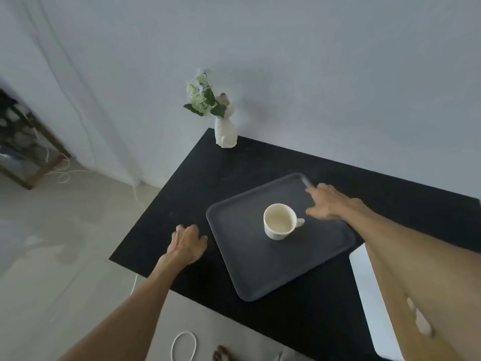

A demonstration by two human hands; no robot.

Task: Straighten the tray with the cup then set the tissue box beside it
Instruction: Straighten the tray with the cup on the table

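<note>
Fingers (313, 191) of the right hand (328, 201) spread loose over the dark grey rectangular plastic tray (260, 267); the left hand (187, 243) lies released beside it, white ceramic cup (280, 221) at its centre.

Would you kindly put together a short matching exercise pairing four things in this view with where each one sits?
Things:
1. cup
2. vase
3. left hand
4. right hand

Places:
A. at the tray's far right corner
B. at the table's far corner, by the wall
C. on the table just left of the tray
D. upright in the middle of the tray

Pairs: 1-D, 2-B, 3-C, 4-A
</note>
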